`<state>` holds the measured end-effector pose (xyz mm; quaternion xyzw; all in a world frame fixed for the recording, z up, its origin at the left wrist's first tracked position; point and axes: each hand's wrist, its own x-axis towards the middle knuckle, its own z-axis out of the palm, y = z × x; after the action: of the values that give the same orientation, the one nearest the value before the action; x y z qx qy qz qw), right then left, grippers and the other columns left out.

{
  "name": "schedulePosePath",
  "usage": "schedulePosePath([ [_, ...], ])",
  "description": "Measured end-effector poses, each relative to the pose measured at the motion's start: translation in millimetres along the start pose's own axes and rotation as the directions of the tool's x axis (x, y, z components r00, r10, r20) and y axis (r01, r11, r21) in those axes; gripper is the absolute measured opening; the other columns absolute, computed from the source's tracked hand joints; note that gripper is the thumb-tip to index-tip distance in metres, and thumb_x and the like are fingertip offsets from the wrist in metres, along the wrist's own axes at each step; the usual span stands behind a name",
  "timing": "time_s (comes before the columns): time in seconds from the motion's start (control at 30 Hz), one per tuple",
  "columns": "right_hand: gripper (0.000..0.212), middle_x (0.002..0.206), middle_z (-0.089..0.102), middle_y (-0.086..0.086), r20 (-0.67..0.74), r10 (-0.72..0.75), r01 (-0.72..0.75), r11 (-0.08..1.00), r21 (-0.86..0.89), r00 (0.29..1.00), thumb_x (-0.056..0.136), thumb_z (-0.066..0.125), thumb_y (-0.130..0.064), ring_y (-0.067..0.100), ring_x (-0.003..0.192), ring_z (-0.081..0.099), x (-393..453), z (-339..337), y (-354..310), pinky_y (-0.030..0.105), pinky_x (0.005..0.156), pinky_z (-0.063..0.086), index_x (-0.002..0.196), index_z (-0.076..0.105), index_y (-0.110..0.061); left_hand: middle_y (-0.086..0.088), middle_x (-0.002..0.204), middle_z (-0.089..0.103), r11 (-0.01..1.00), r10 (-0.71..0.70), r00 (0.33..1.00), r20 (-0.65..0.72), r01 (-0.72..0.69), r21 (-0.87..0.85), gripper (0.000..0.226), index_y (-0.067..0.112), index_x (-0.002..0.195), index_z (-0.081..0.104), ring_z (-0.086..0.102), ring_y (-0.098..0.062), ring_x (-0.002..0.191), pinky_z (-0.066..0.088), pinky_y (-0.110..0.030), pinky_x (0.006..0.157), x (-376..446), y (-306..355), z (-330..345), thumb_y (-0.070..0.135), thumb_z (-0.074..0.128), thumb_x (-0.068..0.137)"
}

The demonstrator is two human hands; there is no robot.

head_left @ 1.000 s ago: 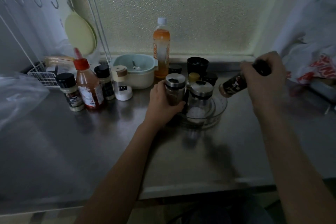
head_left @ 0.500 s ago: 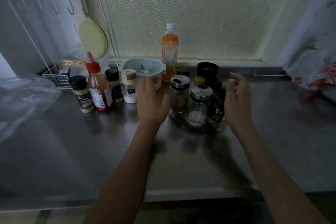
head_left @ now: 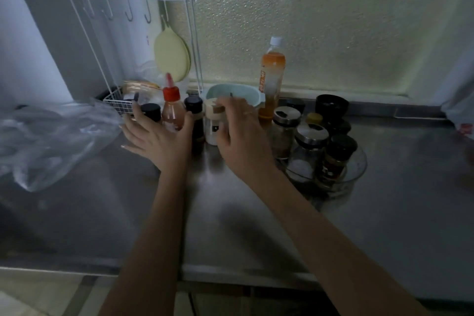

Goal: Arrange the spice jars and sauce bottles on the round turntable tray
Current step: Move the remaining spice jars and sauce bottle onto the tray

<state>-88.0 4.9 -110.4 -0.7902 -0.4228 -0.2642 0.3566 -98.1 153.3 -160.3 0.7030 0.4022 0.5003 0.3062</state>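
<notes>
Both hands have swung left since the earlier frame, away from the turntable tray toward the jars not yet loaded.

Left hand, fingers spread and empty, sits in front of the red-capped sauce bottle and a black-lidded jar; right hand curls loosely beside the white spice jar, contact unclear. Roughly half done, by estimate: two clear glass jars with metal lids and a dark labelled jar stand in the transparent round tray on the brushed-steel counter. Four small containers and the tall orange bottle remain outside.
</notes>
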Motion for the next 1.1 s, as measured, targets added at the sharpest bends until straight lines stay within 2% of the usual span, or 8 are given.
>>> schedulePosePath([
  [0.1,0.062,0.140,0.040,0.019,0.174,0.194,-0.177,0.978,-0.111,0.965,0.084,0.057,-0.015,0.037,0.125,0.041,31,33,11,0.042,0.102,0.035,0.141,0.032,-0.016,-0.024,0.150,0.023,0.998,0.060,0.990,0.132,-0.059,-0.007,0.108,0.009,0.142,0.026,0.021,-0.044,0.139,0.016,-0.060,0.113,12,-14,0,0.063,0.067,0.058],
  [0.23,0.069,0.146,0.035,0.022,0.312,0.292,-0.254,0.954,-0.157,0.904,0.088,0.057,-0.026,0.039,0.133,0.031,53,58,27,0.045,0.112,0.024,0.146,0.022,-0.015,-0.022,0.144,0.028,0.992,0.114,0.970,0.214,-0.100,-0.074,0.092,0.015,0.129,0.039,0.031,-0.042,0.132,0.031,-0.056,0.108,14,-21,8,0.057,0.070,0.054],
  [0.4,0.058,0.133,0.047,0.015,0.316,0.237,-0.245,0.969,-0.016,0.919,0.081,0.064,-0.021,0.033,0.120,0.046,64,65,35,0.041,0.099,0.039,0.134,0.041,-0.016,-0.017,0.147,0.027,0.996,0.091,0.953,0.290,-0.093,-0.007,0.075,0.028,0.129,0.046,0.029,-0.041,0.134,0.023,-0.060,0.111,28,-12,14,0.050,0.075,0.064],
  [0.6,0.062,0.136,0.045,0.019,0.475,0.209,-0.162,0.977,-0.137,0.855,0.086,0.048,-0.034,0.037,0.122,0.046,88,77,37,0.045,0.097,0.040,0.145,0.026,-0.032,-0.014,0.141,0.032,0.992,0.087,0.930,0.358,-0.051,-0.111,0.069,0.028,0.119,0.049,0.037,-0.038,0.129,0.035,-0.054,0.105,36,-14,13,0.058,0.065,0.059],
  [0.73,0.047,0.130,0.050,0.015,0.447,0.181,-0.074,0.966,-0.247,0.876,0.092,0.039,-0.037,0.036,0.118,0.049,93,80,37,0.042,0.085,0.039,0.138,0.036,-0.029,-0.015,0.130,0.039,0.973,0.148,0.897,0.416,-0.057,-0.223,0.068,0.028,0.116,0.051,0.046,-0.036,0.120,0.041,-0.052,0.103,36,-17,10,0.057,0.064,0.056],
  [0.87,0.046,0.127,0.051,0.014,0.419,0.139,-0.041,0.971,-0.235,0.897,0.093,0.045,-0.045,0.032,0.115,0.051,91,78,36,0.035,0.076,0.030,0.133,0.040,-0.023,-0.015,0.128,0.037,0.956,0.167,0.883,0.438,-0.037,-0.291,0.062,0.029,0.115,0.051,0.047,-0.032,0.118,0.043,-0.048,0.104,38,-21,7,0.046,0.066,0.058],
  [0.97,0.046,0.124,0.054,0.014,0.391,0.130,-0.046,0.975,-0.217,0.911,0.093,0.050,-0.042,0.031,0.112,0.054,86,76,31,0.035,0.074,0.033,0.130,0.039,-0.018,-0.016,0.126,0.039,0.944,0.176,0.883,0.435,-0.026,-0.330,0.059,0.020,0.115,0.053,0.050,-0.024,0.108,0.044,-0.035,0.098,33,-15,3,0.039,0.068,0.061],
  [1.1,0.048,0.122,0.058,0.011,0.314,0.172,-0.113,0.974,-0.196,0.934,0.089,0.057,-0.038,0.029,0.110,0.056,66,64,20,0.036,0.073,0.039,0.128,0.041,-0.014,-0.012,0.119,0.040,0.925,0.124,0.910,0.394,0.037,-0.378,0.055,0.014,0.114,0.054,0.050,-0.017,0.098,0.046,-0.031,0.094,27,-5,-3,0.029,0.069,0.064],
])
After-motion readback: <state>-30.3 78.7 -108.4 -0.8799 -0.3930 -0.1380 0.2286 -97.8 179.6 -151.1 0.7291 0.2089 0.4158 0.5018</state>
